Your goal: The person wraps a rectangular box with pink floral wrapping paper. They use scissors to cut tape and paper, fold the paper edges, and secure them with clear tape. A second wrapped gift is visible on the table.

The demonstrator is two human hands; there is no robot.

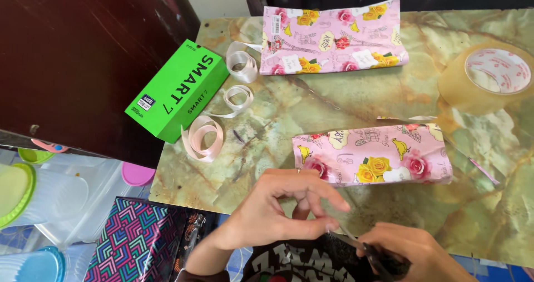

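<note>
1. Pinched between the thumb and forefinger of the left hand (278,207) is something thin and clear, probably a strip of tape, though it is too faint to be told for certain.
2. A pair of dark-handled scissors (370,254) is gripped in the closed right hand (414,254), with the blades pointed at the pinch, so that the strip is held taut for them.
3. Both hands are kept low at the near edge of the marbled green table (311,109).
4. A parcel wrapped in pink floral paper (372,155) is laid just beyond the hands, within reach.
5. A second pink parcel (334,37) is set at the far edge.
6. A wide roll of brown tape (489,76) is placed at the right.
7. Pale ribbon coils (214,126) and a green box (178,90) are set aside at the left.
</note>
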